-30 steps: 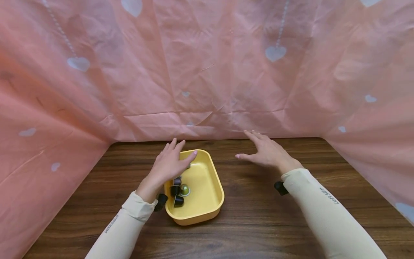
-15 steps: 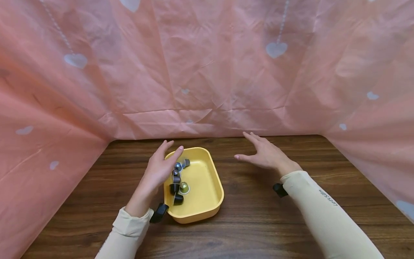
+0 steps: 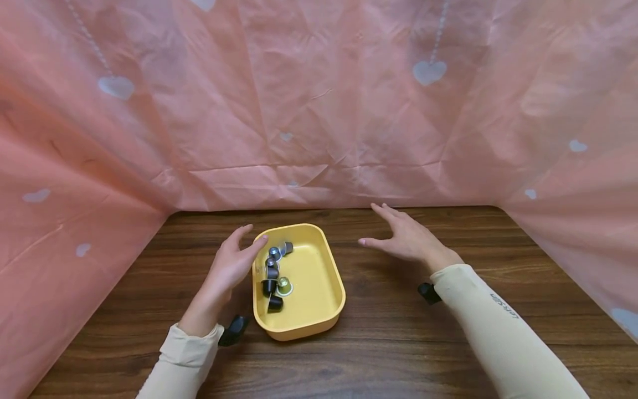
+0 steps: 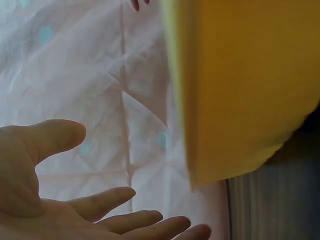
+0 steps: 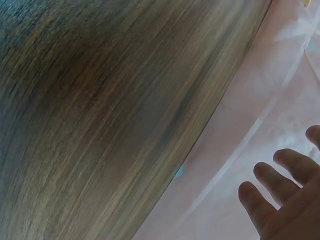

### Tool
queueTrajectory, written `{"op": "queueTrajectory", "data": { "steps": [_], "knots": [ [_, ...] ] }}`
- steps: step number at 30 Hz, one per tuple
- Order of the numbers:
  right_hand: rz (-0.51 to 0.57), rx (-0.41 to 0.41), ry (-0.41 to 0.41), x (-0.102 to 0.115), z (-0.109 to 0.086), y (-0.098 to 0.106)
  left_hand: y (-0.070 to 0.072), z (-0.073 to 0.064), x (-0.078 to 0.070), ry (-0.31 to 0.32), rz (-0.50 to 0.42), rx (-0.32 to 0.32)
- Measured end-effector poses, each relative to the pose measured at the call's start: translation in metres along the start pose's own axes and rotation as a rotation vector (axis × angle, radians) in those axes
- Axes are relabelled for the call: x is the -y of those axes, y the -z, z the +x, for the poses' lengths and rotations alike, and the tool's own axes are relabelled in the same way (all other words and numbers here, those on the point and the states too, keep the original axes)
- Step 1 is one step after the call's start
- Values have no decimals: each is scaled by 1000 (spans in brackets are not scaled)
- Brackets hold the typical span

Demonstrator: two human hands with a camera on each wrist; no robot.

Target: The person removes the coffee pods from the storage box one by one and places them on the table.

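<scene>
A yellow rectangular tray (image 3: pixel 319 327) with rounded corners lies on the table, left of centre in the head view. Along its left side are several coffee capsules: black ones (image 3: pixel 275 303), a green-gold one (image 3: pixel 284 285) and silver-blue ones (image 3: pixel 274 254). My left hand (image 3: pixel 229 269) hovers at the tray's left edge, thumb and fingers spread, holding nothing. In the left wrist view the tray's outer wall (image 4: pixel 250 90) fills the right side, beyond the open palm (image 4: pixel 60 215). My right hand (image 3: pixel 408 238) hovers over the table to the right of the tray, fingers extended, with nothing in it.
The dark wood table (image 3: pixel 379 343) ends at a pink curtain (image 3: pixel 329 111) with white hearts, which encloses the back and both sides. A black wrist camera (image 3: pixel 233 331) hangs by the left cuff, and another (image 3: pixel 428 292) by the right.
My left hand has drawn back leftward from above the tray to its left edge, uncovering the capsules at the far left. My right hand has barely moved.
</scene>
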State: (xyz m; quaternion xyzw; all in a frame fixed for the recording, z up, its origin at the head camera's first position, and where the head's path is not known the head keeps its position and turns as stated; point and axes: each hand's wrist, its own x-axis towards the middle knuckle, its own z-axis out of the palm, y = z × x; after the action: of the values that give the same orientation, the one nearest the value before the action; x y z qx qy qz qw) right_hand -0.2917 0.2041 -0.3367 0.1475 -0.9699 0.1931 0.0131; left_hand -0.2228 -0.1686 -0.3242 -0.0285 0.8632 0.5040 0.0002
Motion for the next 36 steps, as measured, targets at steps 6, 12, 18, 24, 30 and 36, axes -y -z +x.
{"op": "queueTrajectory", "data": {
  "steps": [6, 12, 18, 24, 30, 36],
  "knots": [
    [12, -9, 3, 0, -4, 0, 1, 2, 14, 38, -107, 78],
    [26, -4, -3, -1, -3, -2, 3, 2, 28, 88, -277, 187],
    [55, -6, -13, -1, -5, -4, 2, 2, 40, 101, -307, 260],
    [98, -11, -14, 0, -4, -3, 3, 3, 50, 93, -353, 309],
    [159, -38, 17, 6, -4, 1, 6, 3, 57, 107, -427, 353],
    [197, -51, 36, 16, -5, 4, 6, 5, 56, 103, -465, 400]
  ]
}}
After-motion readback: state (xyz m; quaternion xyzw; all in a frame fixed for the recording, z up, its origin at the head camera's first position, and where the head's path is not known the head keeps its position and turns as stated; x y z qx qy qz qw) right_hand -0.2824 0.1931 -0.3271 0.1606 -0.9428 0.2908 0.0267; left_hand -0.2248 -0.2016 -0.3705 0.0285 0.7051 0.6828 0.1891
